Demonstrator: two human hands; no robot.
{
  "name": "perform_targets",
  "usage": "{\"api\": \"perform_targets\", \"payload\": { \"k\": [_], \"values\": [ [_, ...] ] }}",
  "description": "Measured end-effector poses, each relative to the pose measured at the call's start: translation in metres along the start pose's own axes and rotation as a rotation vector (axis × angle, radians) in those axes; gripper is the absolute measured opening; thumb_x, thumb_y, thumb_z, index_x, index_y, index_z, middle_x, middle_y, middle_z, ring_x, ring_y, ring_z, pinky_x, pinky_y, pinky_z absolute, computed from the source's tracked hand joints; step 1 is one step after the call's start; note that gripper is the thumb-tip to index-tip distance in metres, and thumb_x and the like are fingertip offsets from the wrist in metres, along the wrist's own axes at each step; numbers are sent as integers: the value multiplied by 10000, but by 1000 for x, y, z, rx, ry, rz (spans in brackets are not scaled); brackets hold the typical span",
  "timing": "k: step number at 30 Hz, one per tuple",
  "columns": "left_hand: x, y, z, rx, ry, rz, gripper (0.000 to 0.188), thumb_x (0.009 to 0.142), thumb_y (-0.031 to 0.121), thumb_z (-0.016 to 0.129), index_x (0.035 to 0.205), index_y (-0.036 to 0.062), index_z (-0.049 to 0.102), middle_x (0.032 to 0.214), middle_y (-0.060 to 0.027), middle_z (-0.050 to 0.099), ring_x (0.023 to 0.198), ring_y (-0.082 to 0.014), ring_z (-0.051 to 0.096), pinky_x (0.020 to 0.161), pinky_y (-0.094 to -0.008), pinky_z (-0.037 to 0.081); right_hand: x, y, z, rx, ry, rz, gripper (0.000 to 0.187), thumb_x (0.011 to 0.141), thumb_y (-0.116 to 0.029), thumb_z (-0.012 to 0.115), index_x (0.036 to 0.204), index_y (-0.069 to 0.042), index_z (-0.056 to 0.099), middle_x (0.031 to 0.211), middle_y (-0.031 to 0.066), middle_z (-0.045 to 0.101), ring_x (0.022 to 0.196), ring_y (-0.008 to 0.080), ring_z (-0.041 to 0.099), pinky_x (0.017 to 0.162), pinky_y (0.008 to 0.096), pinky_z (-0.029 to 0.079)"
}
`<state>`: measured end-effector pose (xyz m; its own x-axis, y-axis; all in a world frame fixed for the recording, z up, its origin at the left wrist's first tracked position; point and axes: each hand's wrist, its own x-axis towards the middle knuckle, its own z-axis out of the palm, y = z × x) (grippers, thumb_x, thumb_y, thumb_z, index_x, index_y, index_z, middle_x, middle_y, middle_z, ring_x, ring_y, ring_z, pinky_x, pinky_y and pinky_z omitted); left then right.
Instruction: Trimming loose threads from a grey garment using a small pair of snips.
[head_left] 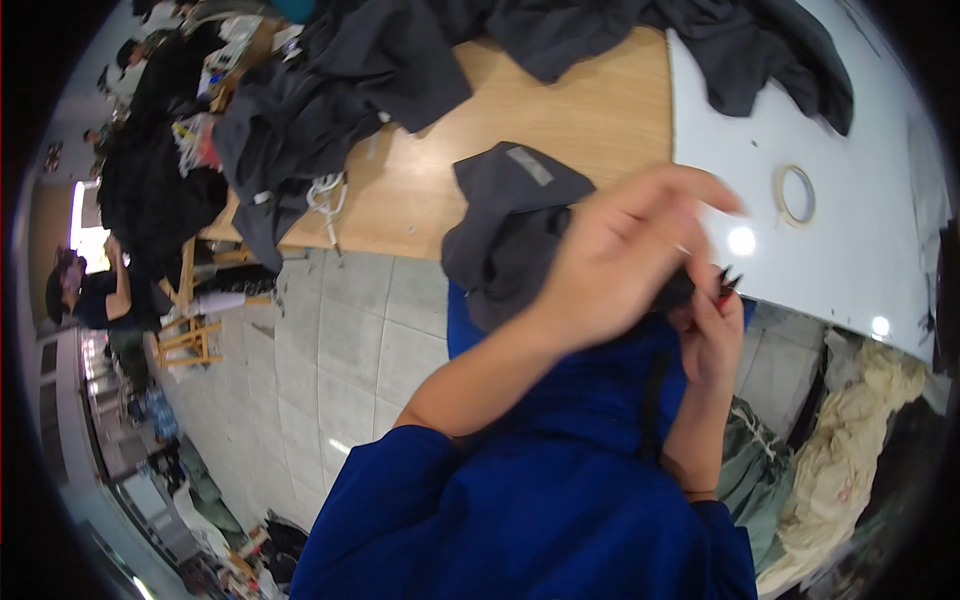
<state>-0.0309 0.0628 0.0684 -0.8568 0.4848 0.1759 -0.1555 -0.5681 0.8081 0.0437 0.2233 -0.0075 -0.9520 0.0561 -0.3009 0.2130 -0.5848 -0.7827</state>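
My left hand [610, 265] is raised over the dark grey garment [500, 220], blurred by motion, with its fingers curled in. A fine pale line shows by its fingertips; what they pinch, if anything, I cannot make out. Just beyond, my right hand [712, 335] is closed around small thread snips [729, 288] with dark points and a bit of red, points up. The garment hangs over the table's near edge toward my lap, a light grey patch [530, 165] on its upper part. My left hand hides some of the cloth and part of my right hand.
More dark grey garments [370, 80] lie along the far side of the wooden table [420, 190]. A tape roll [795, 195] rests on the white tabletop [830, 260]. White cord [327, 205] dangles at the table edge. Cream cloth [840, 460] is bundled at lower right. Another person [95, 285] is at far left.
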Motion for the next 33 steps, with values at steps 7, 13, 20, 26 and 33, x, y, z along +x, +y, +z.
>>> {"api": "perform_targets", "payload": {
  "k": [7, 13, 20, 26, 33],
  "values": [
    [3, -26, -50, 858, -319, -6, 361, 940, 323, 448, 1138, 54, 586, 1252, -121, 541, 1102, -224, 506, 983, -358, 329, 3, -11, 5, 16, -262, -9, 134, 845, -98, 625, 928, -9, 569, 733, -28, 490, 600, 36, 398, 534, 183, 307],
    [-15, -18, -48, 561, -191, -172, 77, 844, 89, 610, 864, 17, 591, 1033, -98, 656, 839, -126, 582, 731, -244, 437, 0, -20, 9, -128, -257, -78, 99, 849, -88, 631, 895, -6, 598, 718, -59, 508, 616, 8, 395, 549, 164, 298],
    [-38, -16, -33, 41, 320, -297, 73, 885, 93, 588, 832, 43, 580, 771, 40, 546, 725, -22, 463, 681, -172, 377, 11, -11, 20, -165, -203, -13, 119, 877, -71, 586, 978, -8, 580, 734, -64, 497, 656, 14, 393, 590, 171, 315],
    [-41, -17, -24, 14, 502, -194, 98, 898, 96, 570, 807, 62, 559, 762, 46, 548, 722, -14, 463, 690, -173, 372, 5, -7, 23, -314, -135, -409, 337, 974, -203, 395, 1274, -50, 375, 869, 57, 492, 642, 58, 348, 602, 187, 318],
    [-41, -15, -19, 31, 533, -175, 125, 898, 85, 569, 777, 65, 550, 734, 54, 534, 698, -5, 447, 664, -168, 360, -2, -30, 32, -844, -77, -713, 300, 674, 10, 710, 968, -10, 655, 875, 106, 627, 696, 181, 559, 613, 240, 438]
  ]
}}
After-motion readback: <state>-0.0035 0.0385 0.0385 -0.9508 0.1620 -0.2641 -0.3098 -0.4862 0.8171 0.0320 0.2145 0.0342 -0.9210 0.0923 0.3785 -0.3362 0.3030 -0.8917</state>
